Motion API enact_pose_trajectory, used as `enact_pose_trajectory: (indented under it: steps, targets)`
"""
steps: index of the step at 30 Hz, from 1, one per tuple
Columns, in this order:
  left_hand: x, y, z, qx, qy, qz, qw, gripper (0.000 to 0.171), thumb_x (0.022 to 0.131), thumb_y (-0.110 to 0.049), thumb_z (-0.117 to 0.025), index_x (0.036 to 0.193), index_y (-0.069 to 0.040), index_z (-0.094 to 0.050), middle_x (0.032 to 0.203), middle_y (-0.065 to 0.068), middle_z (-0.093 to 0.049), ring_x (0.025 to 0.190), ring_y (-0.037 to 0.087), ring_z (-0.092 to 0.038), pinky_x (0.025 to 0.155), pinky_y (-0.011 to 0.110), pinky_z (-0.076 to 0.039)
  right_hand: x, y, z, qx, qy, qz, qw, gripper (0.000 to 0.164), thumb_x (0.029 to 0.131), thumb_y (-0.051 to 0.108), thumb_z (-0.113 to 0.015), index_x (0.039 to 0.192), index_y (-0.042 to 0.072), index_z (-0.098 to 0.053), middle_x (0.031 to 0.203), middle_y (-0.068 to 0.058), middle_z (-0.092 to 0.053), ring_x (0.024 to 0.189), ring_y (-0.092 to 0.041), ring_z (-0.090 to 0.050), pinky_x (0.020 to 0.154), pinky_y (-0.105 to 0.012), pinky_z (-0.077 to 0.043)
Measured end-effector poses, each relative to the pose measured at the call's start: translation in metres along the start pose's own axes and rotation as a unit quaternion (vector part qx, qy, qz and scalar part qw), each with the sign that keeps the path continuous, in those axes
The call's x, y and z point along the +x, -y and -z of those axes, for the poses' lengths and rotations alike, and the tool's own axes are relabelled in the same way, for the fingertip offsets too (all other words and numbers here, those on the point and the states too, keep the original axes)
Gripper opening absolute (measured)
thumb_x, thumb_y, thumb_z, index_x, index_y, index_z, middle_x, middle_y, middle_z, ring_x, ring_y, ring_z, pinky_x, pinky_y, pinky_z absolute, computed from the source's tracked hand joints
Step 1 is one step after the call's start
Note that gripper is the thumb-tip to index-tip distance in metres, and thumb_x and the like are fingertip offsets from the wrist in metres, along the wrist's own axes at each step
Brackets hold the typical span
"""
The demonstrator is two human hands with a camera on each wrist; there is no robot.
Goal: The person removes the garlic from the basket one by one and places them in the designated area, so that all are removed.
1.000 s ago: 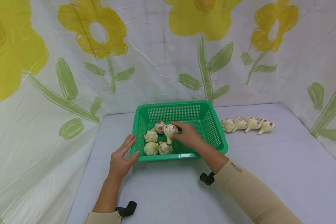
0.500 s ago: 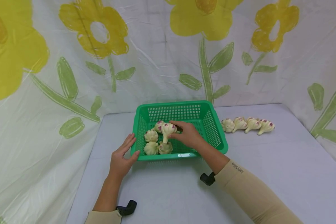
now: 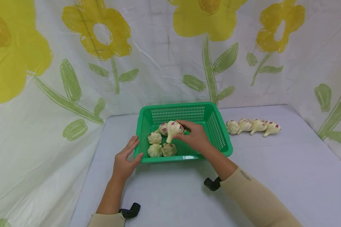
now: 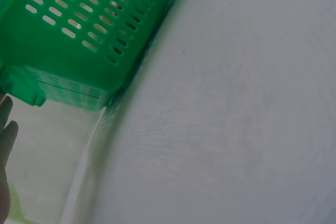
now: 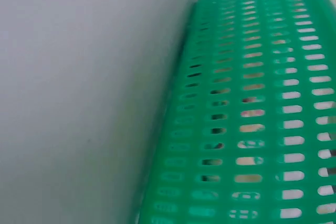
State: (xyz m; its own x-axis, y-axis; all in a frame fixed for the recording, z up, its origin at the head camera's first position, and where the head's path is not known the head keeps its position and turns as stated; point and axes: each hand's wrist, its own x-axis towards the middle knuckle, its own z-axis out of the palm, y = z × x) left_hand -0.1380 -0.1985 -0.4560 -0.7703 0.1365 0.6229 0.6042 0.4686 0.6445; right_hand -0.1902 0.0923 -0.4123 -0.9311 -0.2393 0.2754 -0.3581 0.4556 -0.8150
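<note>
In the head view, my right hand (image 3: pixel 196 136) pinches a garlic bulb (image 3: pixel 174 127) between thumb and fingers, inside the green plastic basket (image 3: pixel 137 126). The bulb is cream with purple patches, its stem pointing down toward me. Several other garlic bulbs (image 3: pixel 154 150) lie grouped in the basket's left half. My left hand (image 3: pixel 123 164) rests at the basket's front left corner, fingers extended along the rim. At the left edge of the left wrist view show its fingertips (image 4: pixel 7 135), right by the basket rim. The right wrist view has only the perforated basket wall (image 5: pixel 231 129), with neither hand nor held bulb visible.
To the right of the basket, several more garlic bulbs (image 3: pixel 257 126) lie in a row on the white-covered table (image 3: pixel 176 195). A white curtain (image 3: pixel 159 63) with printed yellow flowers hangs behind and along the sides. Each wrist wears a black camera mount (image 3: pixel 212 183).
The garlic bulb in my right hand has moved slightly left, then back up and a little right, tilting more. My left hand stays at the rim. The head view has shifted slightly.
</note>
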Motion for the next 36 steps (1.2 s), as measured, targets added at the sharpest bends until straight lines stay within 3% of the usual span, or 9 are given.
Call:
enact_pose_trajectory:
  steps: [7, 15, 19, 23, 26, 30, 33, 36]
  targets:
    - [0.001, -0.007, 0.003, -0.009, 0.003, 0.005, 0.9999, 0.049, 0.077, 0.007, -0.073, 0.124, 0.014, -0.06, 0.135, 0.03, -0.055, 0.129, 0.048, -0.048, 0.108, 0.012, -0.035, -0.012, -0.005, 0.024, 0.06, -0.097, 0.048, 0.992, 0.056, 0.081, 0.018, -0.08, 0.133, 0.011, -0.062, 0.129, -0.009, -0.065, 0.117, -0.019, -0.064, 0.094, -0.023, -0.053]
    - [0.0, -0.007, 0.002, -0.002, 0.0, 0.0, 1.0, 0.049, 0.077, 0.007, -0.073, 0.124, 0.014, -0.061, 0.134, 0.03, -0.056, 0.128, 0.047, -0.049, 0.108, 0.011, -0.035, -0.037, -0.019, 0.072, 0.098, -0.221, -0.019, 0.97, 0.058, 0.083, 0.014, -0.079, 0.137, 0.013, -0.059, 0.132, -0.011, -0.064, 0.112, 0.001, -0.062, 0.094, -0.015, -0.05]
    - [0.0, -0.007, 0.001, -0.004, -0.004, -0.005, 1.0, 0.05, 0.076, 0.007, -0.073, 0.124, 0.014, -0.061, 0.133, 0.03, -0.056, 0.128, 0.048, -0.049, 0.107, 0.011, -0.035, -0.05, -0.032, 0.094, 0.119, -0.287, -0.061, 0.948, 0.057, 0.081, 0.011, -0.08, 0.135, 0.013, -0.061, 0.13, -0.005, -0.066, 0.11, -0.002, -0.063, 0.092, -0.014, -0.05]
    - [0.001, -0.007, 0.001, -0.009, -0.01, -0.008, 0.9999, 0.05, 0.076, 0.006, -0.073, 0.124, 0.013, -0.061, 0.134, 0.03, -0.056, 0.127, 0.05, -0.049, 0.107, 0.011, -0.034, -0.063, -0.048, 0.116, 0.168, -0.352, -0.113, 0.914, 0.057, 0.077, 0.01, -0.083, 0.131, 0.015, -0.064, 0.126, 0.001, -0.067, 0.112, -0.006, -0.063, 0.087, -0.01, -0.051]
    - [0.002, -0.006, 0.0, -0.01, -0.011, -0.01, 0.9998, 0.05, 0.076, 0.006, -0.072, 0.124, 0.014, -0.061, 0.134, 0.03, -0.056, 0.126, 0.05, -0.049, 0.107, 0.011, -0.034, -0.073, -0.061, 0.128, 0.216, -0.394, -0.132, 0.884, 0.058, 0.075, 0.007, -0.084, 0.13, 0.013, -0.065, 0.126, -0.002, -0.067, 0.116, -0.009, -0.062, 0.085, -0.01, -0.051]
    - [0.002, -0.006, 0.001, -0.008, -0.004, -0.004, 1.0, 0.049, 0.076, 0.007, -0.073, 0.124, 0.014, -0.061, 0.134, 0.03, -0.056, 0.128, 0.049, -0.049, 0.108, 0.012, -0.035, -0.084, -0.08, 0.136, 0.257, -0.417, -0.169, 0.855, 0.061, 0.074, 0.0, -0.083, 0.132, 0.01, -0.063, 0.129, -0.003, -0.065, 0.121, -0.009, -0.059, 0.084, -0.009, -0.051]
    - [0.002, -0.006, 0.001, -0.004, 0.0, 0.0, 1.0, 0.05, 0.077, 0.007, -0.073, 0.124, 0.014, -0.06, 0.134, 0.03, -0.055, 0.128, 0.047, -0.049, 0.108, 0.012, -0.036, -0.092, -0.095, 0.137, 0.259, -0.409, -0.226, 0.845, 0.064, 0.075, -0.002, -0.082, 0.134, 0.01, -0.061, 0.13, -0.002, -0.062, 0.119, -0.007, -0.058, 0.08, -0.007, -0.051]
    - [0.002, -0.006, 0.001, -0.002, 0.0, -0.003, 1.0, 0.05, 0.076, 0.008, -0.073, 0.124, 0.014, -0.06, 0.134, 0.031, -0.055, 0.128, 0.047, -0.049, 0.108, 0.013, -0.036, -0.097, -0.107, 0.136, 0.244, -0.387, -0.279, 0.844, 0.065, 0.077, 0.0, -0.081, 0.137, 0.012, -0.058, 0.13, 0.001, -0.059, 0.116, -0.005, -0.058, 0.076, -0.006, -0.051]
